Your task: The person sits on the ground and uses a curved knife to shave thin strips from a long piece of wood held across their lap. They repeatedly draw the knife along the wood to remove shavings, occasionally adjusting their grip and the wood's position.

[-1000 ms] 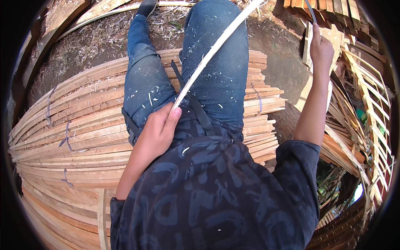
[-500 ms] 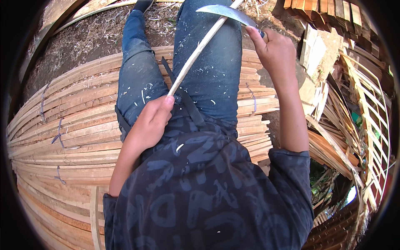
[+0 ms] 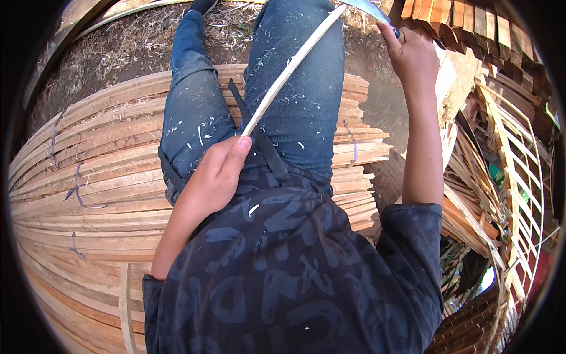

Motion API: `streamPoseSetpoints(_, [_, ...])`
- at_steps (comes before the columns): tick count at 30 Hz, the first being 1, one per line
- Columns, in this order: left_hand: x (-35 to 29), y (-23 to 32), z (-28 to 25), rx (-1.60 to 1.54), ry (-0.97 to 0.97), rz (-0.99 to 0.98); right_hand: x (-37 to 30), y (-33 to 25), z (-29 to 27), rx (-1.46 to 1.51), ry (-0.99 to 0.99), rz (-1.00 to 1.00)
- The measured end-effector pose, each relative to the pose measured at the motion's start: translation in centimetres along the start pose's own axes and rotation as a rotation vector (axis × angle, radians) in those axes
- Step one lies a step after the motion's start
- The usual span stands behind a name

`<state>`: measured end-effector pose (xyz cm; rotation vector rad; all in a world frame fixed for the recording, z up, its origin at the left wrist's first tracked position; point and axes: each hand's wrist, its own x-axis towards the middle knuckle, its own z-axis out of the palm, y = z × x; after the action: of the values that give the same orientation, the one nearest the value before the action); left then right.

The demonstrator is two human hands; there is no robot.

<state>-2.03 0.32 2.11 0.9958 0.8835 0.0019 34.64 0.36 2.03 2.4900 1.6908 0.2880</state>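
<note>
My left hand [image 3: 219, 169] is closed round the near end of a pale, peeled wooden stick [image 3: 289, 69], close to my waist. The stick slants up and to the right across my thigh. In my right hand [image 3: 413, 56] is a curved-bladed knife [image 3: 367, 7], gripped by its dark handle, with the thumb stretched along it. The blade lies at the stick's far end, partly cut off by the upper edge of the view; whether it touches the wood I cannot tell. Small pale shavings dot my jeans [image 3: 298, 106].
I sit on bundled wooden slats [image 3: 100, 171] tied with thin cord, spreading left and right. Stacked cut boards [image 3: 471, 20] stand at the far right. Split strips and a slatted wooden frame [image 3: 516, 177] lie along the right. Shavings litter the ground [image 3: 124, 65] ahead.
My right hand and the knife have moved up and to the right, carrying the blade along to the stick's far end. My left hand keeps its hold, nearly still.
</note>
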Motion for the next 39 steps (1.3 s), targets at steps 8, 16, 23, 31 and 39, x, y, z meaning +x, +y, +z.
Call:
streamPoseSetpoints(8, [-0.1, -0.3, 0.3, 0.028, 0.045, 0.017, 2.0, 1.1, -0.7, 0.043, -0.222, 0.279])
streamPoseSetpoints(16, [-1.3, -0.2, -1.4, 0.155, -0.005, -0.078, 0.7, 12.1, 0.6, 0.109, -0.234, 0.557])
streamPoseSetpoints(23, [0.3, 0.9, -0.1, 0.240, 0.064, 0.041, -5.3, -1.6, -3.1, 0.432, -0.261, 0.254])
streamPoseSetpoints(31, [0.2, 1.7, 1.0, 0.444, 0.184, 0.045, -5.7, -4.8, -3.0, 0.280, -0.236, 0.016])
streamPoseSetpoints(39, [0.0, 1.6, 1.4, 0.500, 0.227, 0.083, -4.2, -2.6, -1.2, 0.169, -0.108, -0.066])
